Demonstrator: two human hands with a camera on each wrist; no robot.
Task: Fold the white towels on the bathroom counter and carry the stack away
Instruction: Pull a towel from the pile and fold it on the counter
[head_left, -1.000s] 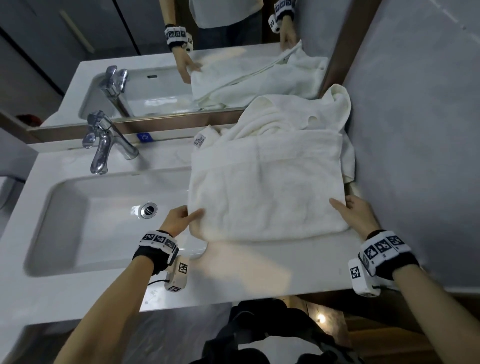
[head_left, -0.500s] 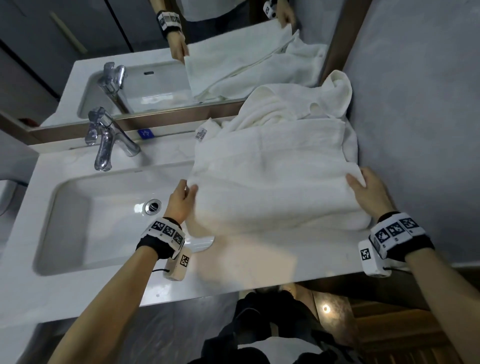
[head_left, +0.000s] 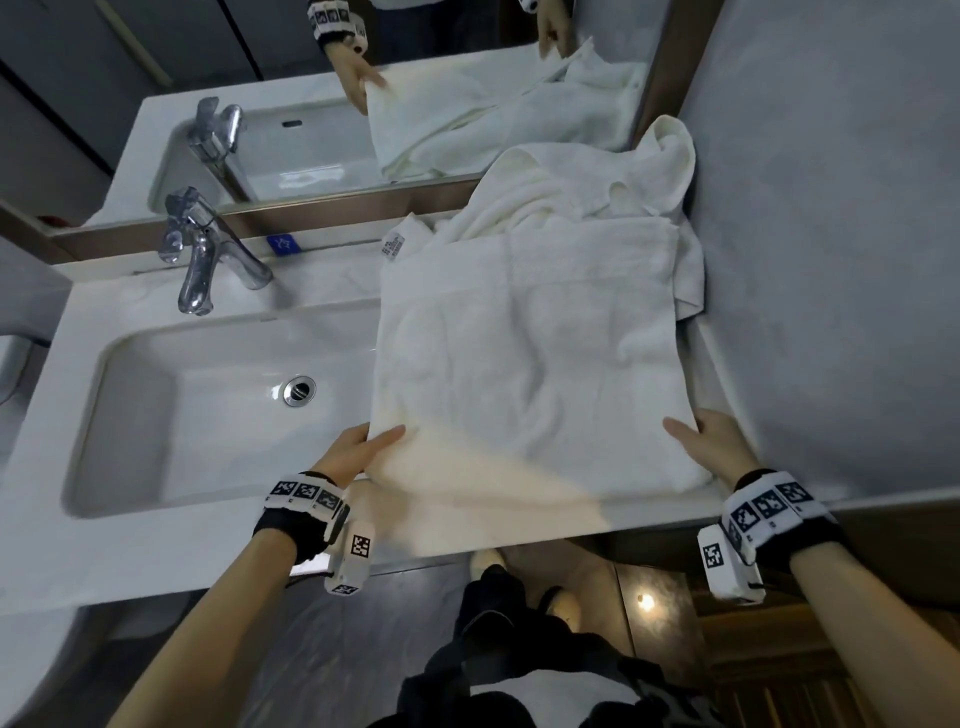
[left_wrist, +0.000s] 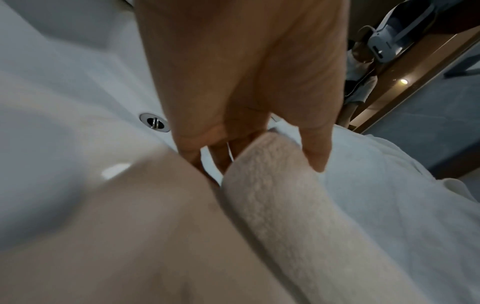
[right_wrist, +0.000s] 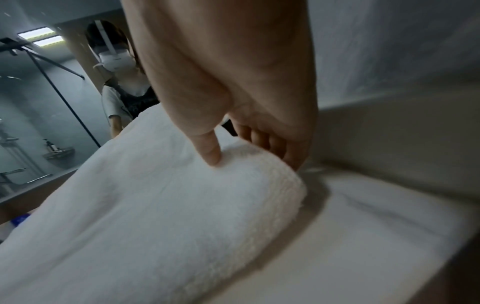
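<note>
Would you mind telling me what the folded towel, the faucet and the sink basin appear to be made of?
Folded towel: terry cloth, probably cotton; the wrist views show a looped, fuzzy pile and soft rounded folds.
Faucet: polished metal, likely chrome-plated; it gives bright mirror-like reflections.
Sink basin: glossy white, ceramic or a moulded solid surface; the sharp highlights fit either.

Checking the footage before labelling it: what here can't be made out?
- Left hand fingers under the folded towel, left wrist view: hidden by the fold.
- Label, head view: print too small.
- Crumpled towel behind: how many, unclear.
- Right hand fingertips, right wrist view: behind the towel edge.
</note>
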